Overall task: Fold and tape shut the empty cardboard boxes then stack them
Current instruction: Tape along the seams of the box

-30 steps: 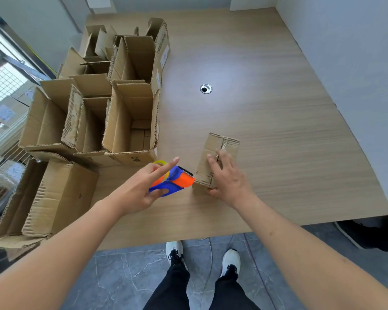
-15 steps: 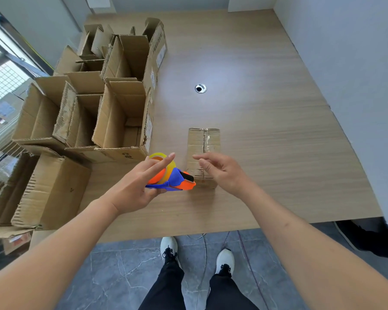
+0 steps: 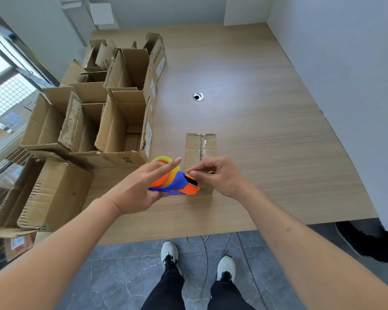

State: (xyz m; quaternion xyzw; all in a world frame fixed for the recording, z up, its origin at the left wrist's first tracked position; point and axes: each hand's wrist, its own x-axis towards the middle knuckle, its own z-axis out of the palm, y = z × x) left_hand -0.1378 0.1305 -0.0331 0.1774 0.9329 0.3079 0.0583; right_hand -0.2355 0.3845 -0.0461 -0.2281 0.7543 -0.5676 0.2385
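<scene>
- My left hand (image 3: 139,193) holds the tape dispenser (image 3: 177,183) from below and behind, thumb and lower fingers wrapped round its blue handle, index finger stretched straight out over the yellow tape roll (image 3: 166,163).
- My right hand (image 3: 220,175) has its fingers curled in, thumb and forefinger pinched together right at the orange mouth of the dispenser; I think they nip the loose end of the tape, but the clear strip is too faint for me to be sure.
- The small box (image 3: 201,148) lies closed on the table (image 3: 267,142) just beyond both hands, a strip of clear tape running along its top seam; my right hand covers its near end.
- To the left, a cluster of open boxes (image 3: 121,121) stands on the table with flaps up, packed side by side.
- More boxes (image 3: 54,193) sit lower at the table's left edge.
- A round cable hole (image 3: 198,96) is set in the tabletop, well beyond the small box.
- Below the table edge I see grey floor tiles and two white shoes (image 3: 169,253).
</scene>
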